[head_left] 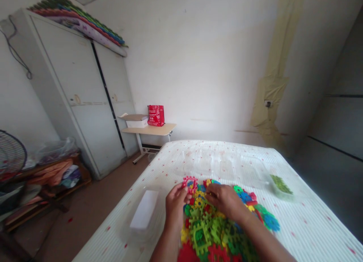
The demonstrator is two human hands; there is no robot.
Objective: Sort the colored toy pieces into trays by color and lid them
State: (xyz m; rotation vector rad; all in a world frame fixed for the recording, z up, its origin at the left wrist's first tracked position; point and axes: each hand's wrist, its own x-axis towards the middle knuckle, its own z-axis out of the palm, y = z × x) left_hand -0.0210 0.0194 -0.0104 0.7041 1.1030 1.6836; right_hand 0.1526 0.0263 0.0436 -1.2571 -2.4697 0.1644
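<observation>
My left hand (177,199) pinches a pinkish-red square plastic building piece (190,183) with notched edges and an open middle, held upright above the pile. To its right, my right hand (222,199) is closed with bent fingers over the pile; what its fingertips hold, if anything, is hidden. Beneath and around both hands spreads a heap of plastic building pieces: yellow-green notched squares (200,235), a yellow gear-shaped piece (199,199), a blue gear-shaped piece (271,222) and red ones (218,253). My forearms cover parts of the heap.
On the white ribbed tablecloth (113,239), a clear container with a white sheet (144,209) sits left. Several clear containers (224,165) line the back; another with green pieces (281,184) stands right. Beyond are a small table (161,129), red bag (155,115), cabinet (73,91) and fan (11,154).
</observation>
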